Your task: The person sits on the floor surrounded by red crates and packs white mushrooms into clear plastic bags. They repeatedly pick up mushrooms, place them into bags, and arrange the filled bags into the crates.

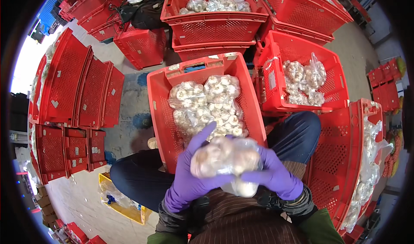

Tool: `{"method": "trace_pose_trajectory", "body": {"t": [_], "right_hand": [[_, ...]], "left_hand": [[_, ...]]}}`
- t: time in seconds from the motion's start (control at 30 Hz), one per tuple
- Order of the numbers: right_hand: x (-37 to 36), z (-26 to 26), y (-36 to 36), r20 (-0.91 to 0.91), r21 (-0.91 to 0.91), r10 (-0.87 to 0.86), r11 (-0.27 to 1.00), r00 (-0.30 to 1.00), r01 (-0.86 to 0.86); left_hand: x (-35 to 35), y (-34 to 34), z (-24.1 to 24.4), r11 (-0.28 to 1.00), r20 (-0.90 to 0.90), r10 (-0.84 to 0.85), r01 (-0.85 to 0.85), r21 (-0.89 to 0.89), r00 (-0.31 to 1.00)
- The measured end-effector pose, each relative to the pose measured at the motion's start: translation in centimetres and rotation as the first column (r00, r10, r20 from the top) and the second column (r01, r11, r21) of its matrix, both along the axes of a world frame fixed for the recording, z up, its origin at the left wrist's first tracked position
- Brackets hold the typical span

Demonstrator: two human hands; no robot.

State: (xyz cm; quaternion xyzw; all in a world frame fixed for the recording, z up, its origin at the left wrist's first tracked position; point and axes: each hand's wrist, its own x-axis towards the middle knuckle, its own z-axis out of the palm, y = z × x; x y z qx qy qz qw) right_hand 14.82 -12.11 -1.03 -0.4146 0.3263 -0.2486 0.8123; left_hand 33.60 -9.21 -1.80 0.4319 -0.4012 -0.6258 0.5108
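Both my hands wear purple gloves and hold one clear plastic bag of garlic bulbs close to my chest; the bag is slightly blurred. My left hand supports its left side, with the thumb raised. At the right side is my right hand, its fingers partly hidden by the bag. Beyond them, a red plastic crate stands between my knees with several bagged lots of garlic in it. The near end of that crate is hidden behind my hands.
A second red crate with bagged garlic is at the right. Red crates stacked with bags stand at the left, and more ahead. A tilted-looking crate is by my right leg. A yellow crate lies at lower left.
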Motion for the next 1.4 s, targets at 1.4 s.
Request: {"method": "trace_pose_trajectory", "body": {"t": [1.4], "right_hand": [[-0.6, 1.1, 0.2, 0.071, -0.266, -0.057, 0.961, 0.996, 0.074]], "left_hand": [[-2.0, 1.8, -0.2, 0.947, 0.281, 0.145, -0.051, -0.316, 0.949]]}}
